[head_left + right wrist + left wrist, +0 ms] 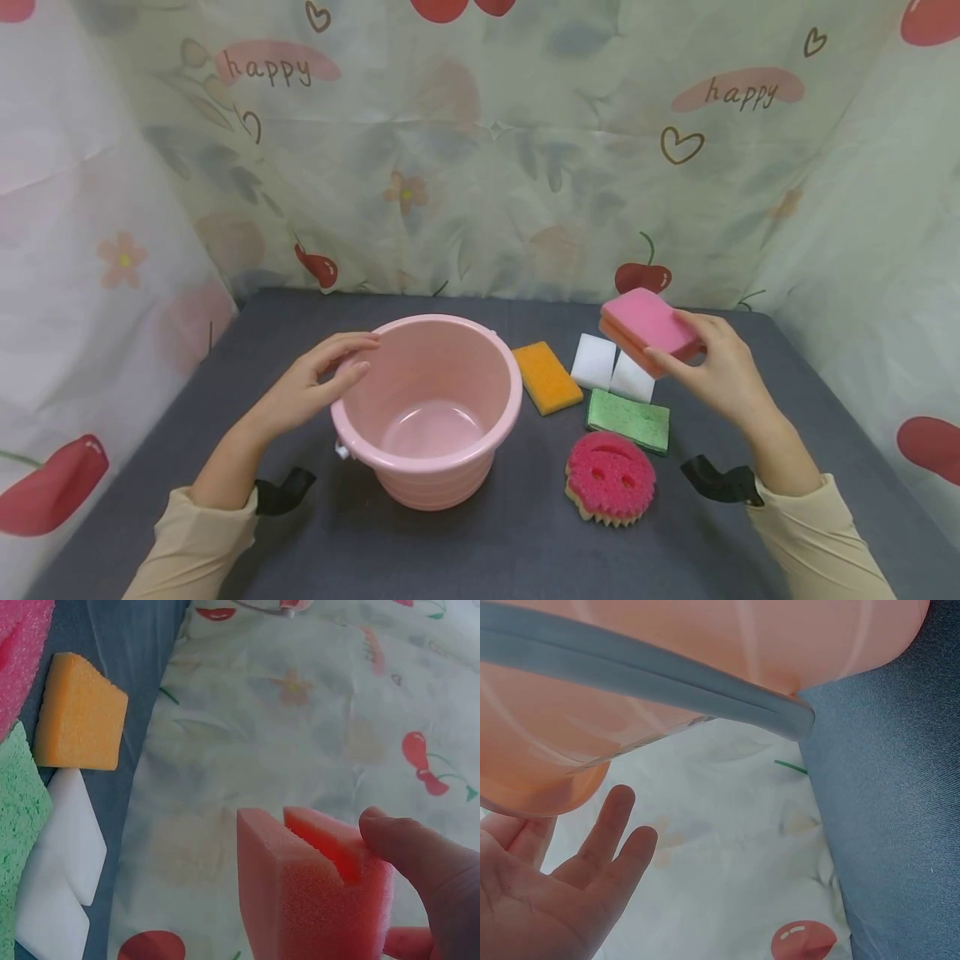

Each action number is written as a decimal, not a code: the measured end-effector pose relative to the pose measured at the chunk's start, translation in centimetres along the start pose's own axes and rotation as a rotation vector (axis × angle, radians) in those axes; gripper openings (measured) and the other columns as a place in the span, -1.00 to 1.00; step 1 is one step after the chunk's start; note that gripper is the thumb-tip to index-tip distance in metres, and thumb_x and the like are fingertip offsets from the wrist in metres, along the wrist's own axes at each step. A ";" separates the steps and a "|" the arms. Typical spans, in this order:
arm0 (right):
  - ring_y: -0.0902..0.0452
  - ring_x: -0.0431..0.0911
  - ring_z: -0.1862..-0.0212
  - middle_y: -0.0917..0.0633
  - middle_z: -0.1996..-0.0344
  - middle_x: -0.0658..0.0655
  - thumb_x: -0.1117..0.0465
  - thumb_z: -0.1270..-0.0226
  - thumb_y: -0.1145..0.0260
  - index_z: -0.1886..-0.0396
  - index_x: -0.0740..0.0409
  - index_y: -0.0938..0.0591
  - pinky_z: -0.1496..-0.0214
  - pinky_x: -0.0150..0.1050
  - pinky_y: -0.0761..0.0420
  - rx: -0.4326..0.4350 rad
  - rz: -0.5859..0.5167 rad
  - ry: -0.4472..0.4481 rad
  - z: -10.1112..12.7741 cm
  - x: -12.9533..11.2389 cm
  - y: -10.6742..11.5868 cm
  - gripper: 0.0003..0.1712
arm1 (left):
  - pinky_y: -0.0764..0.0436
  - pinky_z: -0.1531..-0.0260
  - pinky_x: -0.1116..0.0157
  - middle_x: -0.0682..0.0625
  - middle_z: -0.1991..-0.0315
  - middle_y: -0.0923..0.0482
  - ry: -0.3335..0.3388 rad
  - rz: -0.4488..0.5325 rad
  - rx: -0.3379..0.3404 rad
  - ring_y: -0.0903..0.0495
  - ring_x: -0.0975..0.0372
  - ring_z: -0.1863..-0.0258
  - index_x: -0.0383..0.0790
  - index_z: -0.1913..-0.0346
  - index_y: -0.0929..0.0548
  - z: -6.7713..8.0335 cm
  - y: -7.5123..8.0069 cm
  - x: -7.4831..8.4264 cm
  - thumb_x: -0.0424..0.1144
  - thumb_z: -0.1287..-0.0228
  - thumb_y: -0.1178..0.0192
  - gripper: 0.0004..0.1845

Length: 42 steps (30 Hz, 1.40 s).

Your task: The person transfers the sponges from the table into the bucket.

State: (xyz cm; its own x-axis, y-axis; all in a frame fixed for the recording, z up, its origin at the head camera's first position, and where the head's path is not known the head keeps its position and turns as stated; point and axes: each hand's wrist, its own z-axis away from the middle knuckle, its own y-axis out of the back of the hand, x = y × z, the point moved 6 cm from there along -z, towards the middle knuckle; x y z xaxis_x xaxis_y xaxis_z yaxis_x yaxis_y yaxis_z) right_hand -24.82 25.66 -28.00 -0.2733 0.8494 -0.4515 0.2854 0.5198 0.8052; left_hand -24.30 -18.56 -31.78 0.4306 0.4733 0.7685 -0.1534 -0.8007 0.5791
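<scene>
- Fingers of your right hand (pixel 723 367) are pinching the pink sponge (pixel 649 327) above the tabletop (pixel 480 542).
- Your left hand (pixel 311 387), fingers relaxed, is resting on the pink bucket (pixel 431 408) rim.

Your left hand (pixel 318 385) rests on the left rim of the round pink plastic bucket (pixel 427 408), which stands left of centre on the grey table (pixel 487 542). Right of it lie the orange rectangular sponge (pixel 547 377), two white foam blocks (pixel 611 369), the green flat sponge (pixel 628 420) nearer, and the round pink face-shaped sponge (pixel 609 477) nearest. Your right hand (pixel 720 371) holds the pink rectangular sponge (pixel 649 327) above the far right.
</scene>
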 end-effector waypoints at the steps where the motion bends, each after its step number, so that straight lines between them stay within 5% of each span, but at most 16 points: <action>1: -0.36 0.20 0.01 -0.46 -0.06 0.43 0.03 -0.17 -0.35 -0.22 0.38 -0.38 0.22 -0.04 -0.44 0.000 -0.001 0.003 0.0 -0.1 0.0 -0.27 | -0.27 -0.08 0.67 -0.06 -0.25 -0.39 -0.004 0.001 0.000 -0.30 0.49 -0.17 -0.13 -0.17 -0.49 0.0 0.0 0.0 -0.22 -0.34 -0.08 -0.64; 20: -0.38 0.10 0.05 -0.46 -0.06 0.34 0.11 -0.13 -0.38 -0.24 0.28 -0.41 0.23 -0.10 -0.50 0.008 -0.057 0.102 0.2 -3.4 -0.1 -0.30 | -0.27 -0.08 0.67 -0.09 -0.25 -0.39 -0.010 -0.001 -0.003 -0.29 0.54 -0.17 -0.18 -0.18 -0.48 -0.1 0.0 0.3 -0.23 -0.35 -0.07 -0.64; 42: -0.43 -0.01 0.05 -0.47 -0.12 0.24 0.22 -0.06 -0.43 -0.22 0.18 -0.45 0.19 -0.58 -0.41 0.041 -0.136 0.245 0.4 -7.4 -0.2 -0.32 | -0.27 -0.08 0.68 -0.10 -0.25 -0.39 -0.016 0.003 -0.002 -0.29 0.58 -0.14 -0.21 -0.17 -0.49 -0.1 0.0 0.2 -0.24 -0.35 -0.07 -0.64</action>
State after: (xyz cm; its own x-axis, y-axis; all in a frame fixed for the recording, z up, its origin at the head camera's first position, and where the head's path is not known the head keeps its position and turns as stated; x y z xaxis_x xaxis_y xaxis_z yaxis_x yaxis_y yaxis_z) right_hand -22.46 19.30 -24.99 -0.5244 0.7268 -0.4435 0.2667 0.6349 0.7251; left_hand -24.26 -18.40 -31.58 0.4442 0.4654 0.7656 -0.1566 -0.8010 0.5778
